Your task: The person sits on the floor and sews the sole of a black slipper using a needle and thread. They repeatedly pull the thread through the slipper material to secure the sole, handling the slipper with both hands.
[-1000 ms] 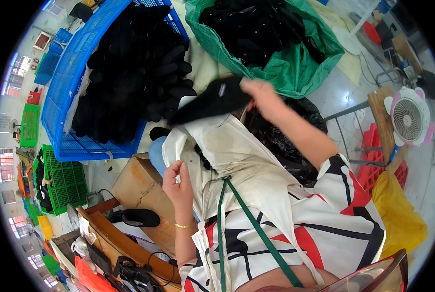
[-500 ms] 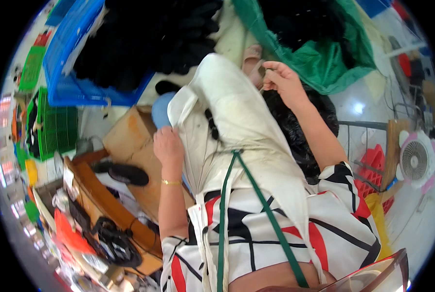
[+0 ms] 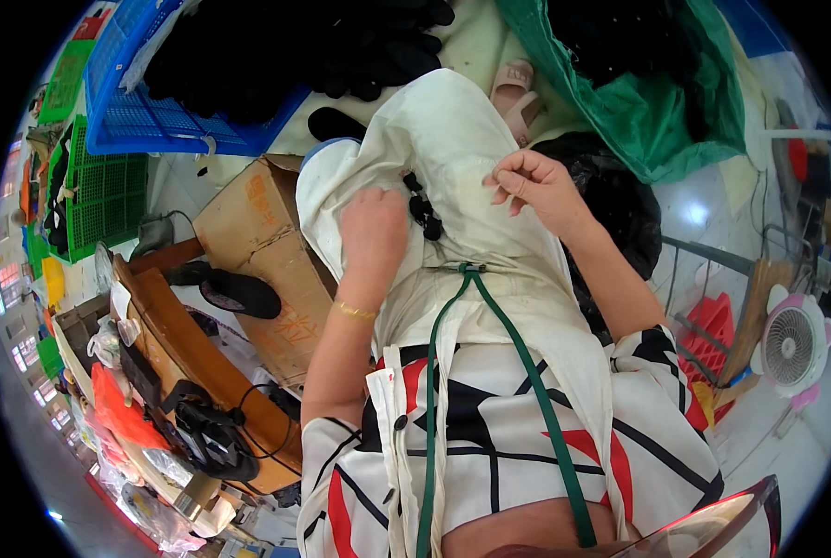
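A cream apron (image 3: 518,298) covers my lap, with several small black pieces (image 3: 422,210) in a short row between my hands. On the left side of them my left hand (image 3: 375,228) rests against the cloth, its fingers curled under and hidden. My right hand (image 3: 538,189) hovers over the right thigh, thumb and forefinger pinched together. Whatever may be between those fingertips is too small to make out. Beyond my knees stands a blue crate (image 3: 183,126) heaped with black, glove-like items (image 3: 285,56). A green sack (image 3: 662,130) at the far right holds more black material.
At my left are a cardboard box (image 3: 257,223), a wooden bench (image 3: 197,372) and a black slipper (image 3: 239,293). A black plastic bag (image 3: 611,186) lies by my right leg. A pink sandal (image 3: 515,98) shows beyond my knee; a small fan (image 3: 792,344) stands at the right.
My left hand has moved right, onto the lap. The right hand has drawn back from near the sandal to above my thigh. The whole view has shifted slightly.
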A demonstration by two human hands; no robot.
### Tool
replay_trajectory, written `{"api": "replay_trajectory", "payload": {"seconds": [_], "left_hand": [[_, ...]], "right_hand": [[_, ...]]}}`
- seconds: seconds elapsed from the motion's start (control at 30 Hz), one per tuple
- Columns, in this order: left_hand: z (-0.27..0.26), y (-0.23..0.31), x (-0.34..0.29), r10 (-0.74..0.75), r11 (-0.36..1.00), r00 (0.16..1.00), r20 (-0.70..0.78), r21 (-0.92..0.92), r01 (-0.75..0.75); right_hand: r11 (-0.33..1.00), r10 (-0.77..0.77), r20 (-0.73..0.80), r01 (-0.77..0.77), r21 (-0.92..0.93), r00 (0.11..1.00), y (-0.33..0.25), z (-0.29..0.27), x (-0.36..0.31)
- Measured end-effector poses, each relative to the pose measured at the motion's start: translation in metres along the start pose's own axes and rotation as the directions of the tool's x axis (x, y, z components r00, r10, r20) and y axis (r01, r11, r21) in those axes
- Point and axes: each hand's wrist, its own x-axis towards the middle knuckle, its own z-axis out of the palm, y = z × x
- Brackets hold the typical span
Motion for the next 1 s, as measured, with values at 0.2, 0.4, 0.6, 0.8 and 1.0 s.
{"api": "replay_trajectory", "payload": {"seconds": [0.2,0.4,0.6,0.8,1.0], "left_hand": [[0.046,0.006,0.024,-0.191,0.979,0.914,0.358,0.007,0.202],[0.06,0.013,0.022,-0.166,0.978,0.953,0.252,-0.079,0.191],[0.026,-0.008,0.005,-0.201,0.808,0.975,-0.09,-0.579,0.113],[-0.027,0.008,-0.025,-0.181,0.667,0.983,0.034,-0.73,0.148],[-0.028,0.004,-0.051,-0.16,0.192,0.979,0.129,-0.969,0.159]], "right_hand": [[0.992,0.005,0.064,0.003,-0.129,0.998,0.017,0.031,-0.002],[0.996,0.084,0.013,-0.084,-0.043,0.996,0.023,0.023,-0.018],[0.991,-0.085,0.08,0.093,-0.1,0.993,0.024,0.036,-0.005],[0.965,-0.148,0.138,0.173,-0.198,0.979,0.021,0.058,0.004],[0.942,-0.006,0.274,0.097,-0.321,0.962,0.005,0.077,-0.005]]}}
